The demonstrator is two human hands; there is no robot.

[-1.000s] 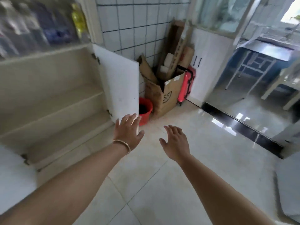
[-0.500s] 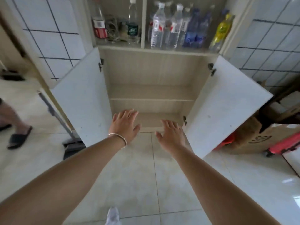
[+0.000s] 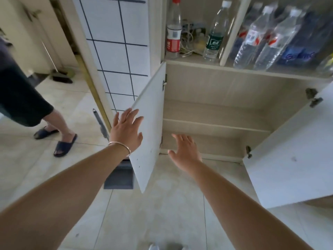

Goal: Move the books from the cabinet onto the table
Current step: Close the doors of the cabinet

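A: Pale wood-grain lower cabinet, both white doors swung wide. No books show on its middle shelf or along the bottom edge.

B: The hands?

A: Left hand, fingers spread and holding nothing, lies against the white left door. Right hand, also spread and bare, hovers at the bottom shelf's front edge.

B: Likely the emptying is finished; the next move probably means pushing the doors shut. The clear plastic bottles above don't matter.
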